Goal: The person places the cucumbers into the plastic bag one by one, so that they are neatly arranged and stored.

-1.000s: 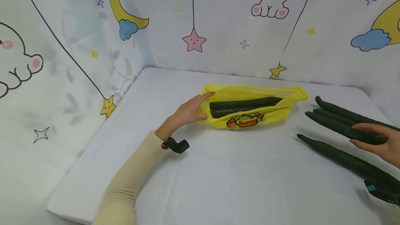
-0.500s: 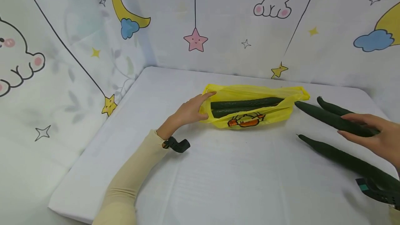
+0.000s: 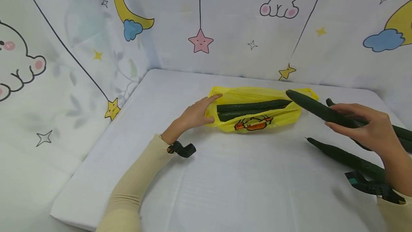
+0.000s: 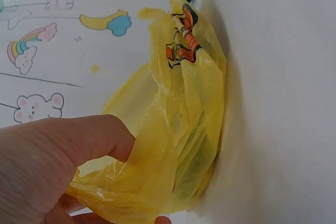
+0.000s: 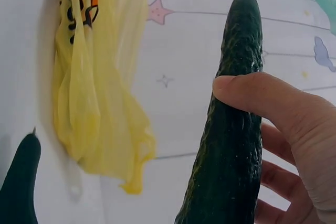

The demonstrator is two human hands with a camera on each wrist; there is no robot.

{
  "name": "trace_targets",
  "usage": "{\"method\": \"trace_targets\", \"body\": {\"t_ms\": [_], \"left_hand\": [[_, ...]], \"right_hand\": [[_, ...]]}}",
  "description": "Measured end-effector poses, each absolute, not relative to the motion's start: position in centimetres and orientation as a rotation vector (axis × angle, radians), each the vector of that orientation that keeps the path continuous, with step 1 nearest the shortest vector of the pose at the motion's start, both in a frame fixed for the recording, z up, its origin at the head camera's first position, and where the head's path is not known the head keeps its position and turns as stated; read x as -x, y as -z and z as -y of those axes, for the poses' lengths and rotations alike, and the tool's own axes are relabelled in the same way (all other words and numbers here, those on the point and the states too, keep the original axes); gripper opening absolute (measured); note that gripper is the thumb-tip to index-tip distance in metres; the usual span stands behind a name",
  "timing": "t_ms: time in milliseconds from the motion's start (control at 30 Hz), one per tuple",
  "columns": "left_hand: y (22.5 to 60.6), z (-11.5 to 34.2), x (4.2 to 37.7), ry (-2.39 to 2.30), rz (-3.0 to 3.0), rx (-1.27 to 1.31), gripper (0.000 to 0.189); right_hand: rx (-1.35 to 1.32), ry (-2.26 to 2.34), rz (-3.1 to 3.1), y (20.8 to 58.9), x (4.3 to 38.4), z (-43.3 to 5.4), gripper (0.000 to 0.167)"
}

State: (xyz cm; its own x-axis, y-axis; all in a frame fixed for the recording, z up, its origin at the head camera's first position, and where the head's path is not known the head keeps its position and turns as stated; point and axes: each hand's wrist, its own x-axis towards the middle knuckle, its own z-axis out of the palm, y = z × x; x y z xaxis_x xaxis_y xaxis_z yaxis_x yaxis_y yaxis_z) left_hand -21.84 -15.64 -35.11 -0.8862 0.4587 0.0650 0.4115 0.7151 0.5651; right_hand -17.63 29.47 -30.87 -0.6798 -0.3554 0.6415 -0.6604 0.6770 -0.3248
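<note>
My right hand grips a long dark green cucumber, thumb on one side and fingers on the other. It is held above the table, and its tip overlaps the right end of a yellow plastic bag in the head view. Bumpy skin shows on this cucumber in the right wrist view. At the bag's left end, my left hand holds the edge. Thin plastic is gathered between thumb and fingers there. Two cucumbers lie side by side inside the bag, which gapes upward.
One cucumber lies on the white table, partly behind the right wrist camera. More cucumbers lie behind my right hand, partly hidden. A printed cloth wall stands along the table's back edge.
My right hand has carried the cucumber leftward and up from the other cucumbers to the bag's right end. My left hand and the bag have stayed put.
</note>
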Motion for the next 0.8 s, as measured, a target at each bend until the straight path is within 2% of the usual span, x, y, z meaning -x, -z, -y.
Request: {"method": "trace_targets", "body": {"t_ms": [133, 333, 500, 600, 800], "left_hand": [[35.1, 15.7, 21.9, -0.907, -2.837, -0.731, 0.08], [35.0, 15.6, 21.9, -0.892, -2.844, -0.739, 0.08], [34.9, 15.5, 21.9, -0.88, -2.845, -0.728, 0.08], [34.9, 15.5, 21.9, -0.879, -2.847, -0.725, 0.081], [35.0, 15.5, 21.9, -0.879, -2.844, -0.731, 0.08]], "right_hand": [[-0.833, -0.745, 2.313, 30.9, 18.5, -28.6, 0.06], [-0.85, -0.839, 2.242, 30.8, 19.4, -27.3, 0.046], [-0.876, -0.948, 2.174, 30.1, 20.1, -26.0, 0.041], [-0.898, -0.991, 2.145, 29.6, 20.5, -25.1, 0.041], [-0.874, -1.002, 2.156, 29.1, 20.9, -23.2, 0.053]]}}
